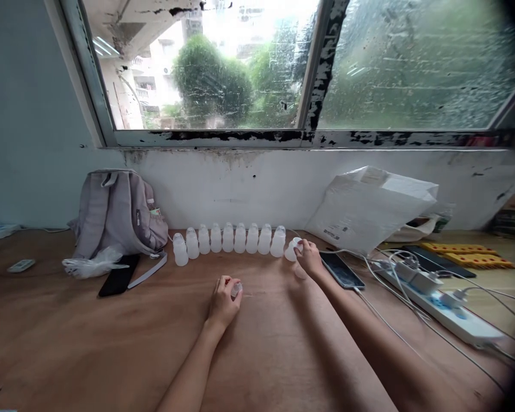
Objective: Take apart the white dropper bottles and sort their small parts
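Several frosted white plastic bottles with clear domed tops (228, 237) stand upright in a slightly curved row near the wall. At the row's right end my right hand (309, 258) is closed, its fingers pinching the upper part of a frosted bottle (290, 252). Below that hand is another pale translucent shape (300, 271), partly hidden. My left hand (224, 298) rests on the table nearer to me, its fingers curled around a small clear cap (236, 289).
A grey backpack (115, 212), a clear plastic bag (96, 262) and a black flat item (119, 276) lie left. To the right are a phone (342, 269) with a cable, a white bag (369, 209), a power strip (446, 309) and yellow strips (467, 254). A window is behind.
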Demonstrator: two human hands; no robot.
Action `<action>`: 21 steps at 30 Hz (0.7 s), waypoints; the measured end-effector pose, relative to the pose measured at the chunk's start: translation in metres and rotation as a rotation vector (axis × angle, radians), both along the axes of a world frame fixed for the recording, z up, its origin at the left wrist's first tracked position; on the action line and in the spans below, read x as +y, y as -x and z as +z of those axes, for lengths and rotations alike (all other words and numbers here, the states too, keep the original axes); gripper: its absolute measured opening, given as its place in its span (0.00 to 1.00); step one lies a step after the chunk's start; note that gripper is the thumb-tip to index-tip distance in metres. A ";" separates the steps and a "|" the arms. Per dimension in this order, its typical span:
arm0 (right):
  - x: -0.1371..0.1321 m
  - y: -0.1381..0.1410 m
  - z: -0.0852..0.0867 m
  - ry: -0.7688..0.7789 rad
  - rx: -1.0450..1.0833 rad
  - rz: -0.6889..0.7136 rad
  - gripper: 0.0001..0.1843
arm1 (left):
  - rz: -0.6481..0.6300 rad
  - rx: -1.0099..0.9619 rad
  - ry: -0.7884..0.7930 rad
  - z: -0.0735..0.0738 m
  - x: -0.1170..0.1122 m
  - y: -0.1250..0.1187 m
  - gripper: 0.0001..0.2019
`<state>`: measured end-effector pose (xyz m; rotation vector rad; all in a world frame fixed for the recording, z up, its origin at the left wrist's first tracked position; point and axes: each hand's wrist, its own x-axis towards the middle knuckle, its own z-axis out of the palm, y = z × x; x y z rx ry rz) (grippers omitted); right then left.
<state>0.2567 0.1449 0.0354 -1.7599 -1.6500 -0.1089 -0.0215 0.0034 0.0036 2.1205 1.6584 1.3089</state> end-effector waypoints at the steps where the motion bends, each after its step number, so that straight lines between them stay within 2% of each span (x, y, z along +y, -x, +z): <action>1: -0.003 0.001 0.000 -0.015 -0.010 0.017 0.13 | -0.001 -0.002 0.001 0.000 0.000 0.000 0.11; 7: -0.032 0.015 0.004 -0.151 -0.029 0.062 0.12 | 0.004 -0.003 -0.006 0.002 -0.002 0.000 0.11; 11: -0.061 0.039 0.004 -0.301 0.123 0.191 0.18 | 0.008 -0.009 -0.002 0.002 -0.001 -0.001 0.12; 17: -0.103 0.078 -0.012 -0.289 0.246 0.441 0.21 | 0.001 -0.025 0.012 0.001 -0.003 -0.001 0.12; 21: -0.118 0.091 -0.022 -0.285 0.262 0.497 0.22 | 0.002 -0.041 0.023 0.002 -0.004 -0.002 0.12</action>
